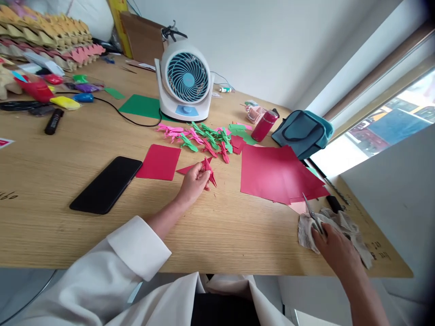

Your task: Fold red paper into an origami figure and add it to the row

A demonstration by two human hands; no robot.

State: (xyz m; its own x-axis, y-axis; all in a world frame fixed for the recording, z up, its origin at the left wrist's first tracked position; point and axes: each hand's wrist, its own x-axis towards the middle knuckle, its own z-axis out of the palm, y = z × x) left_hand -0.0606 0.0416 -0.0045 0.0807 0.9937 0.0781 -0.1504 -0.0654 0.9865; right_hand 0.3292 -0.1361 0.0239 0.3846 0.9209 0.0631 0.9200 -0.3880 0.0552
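My left hand (196, 181) pinches a small folded red paper figure (208, 171) between thumb and fingers, just above the table. A flat red paper triangle (185, 169) lies partly behind that hand. At the far right, my right hand (335, 246) is closed round the handles of a pair of scissors (314, 215), whose blades point away from me. Beneath them is a crumpled pale cloth (307, 233). Beyond my left hand lies a cluster of folded green paper figures (210, 133), with pink paper figures (170, 131) and other red ones among them.
Large red paper sheets (265, 172) lie between my hands. To the left are a red paper square (159, 162) and a black phone (107, 185). A white fan (186, 81), a red bottle (264, 125) and a teal bag (302, 131) stand farther back.
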